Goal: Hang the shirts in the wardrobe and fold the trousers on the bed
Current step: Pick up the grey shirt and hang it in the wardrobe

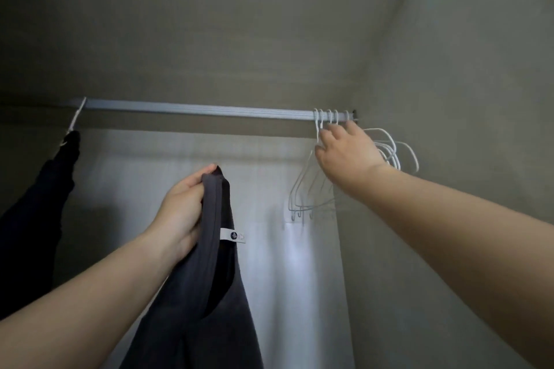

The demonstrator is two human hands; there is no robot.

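At your six o'clock you hold a dark grey shirt (207, 293) of soft, matt knit cloth, its neckband ribbed; a small white woven label (232, 236) sits inside the collar. At three o'clock the white hangers (302, 189) look like thin coated wire, smooth with a faint sheen. The rail (195, 109) across twelve o'clock is pale metal, finely grooved, satin. At nine o'clock a black garment (33, 219) hangs, matt cloth. The wardrobe panels (209, 39) carry a matt, faintly grained laminate finish.
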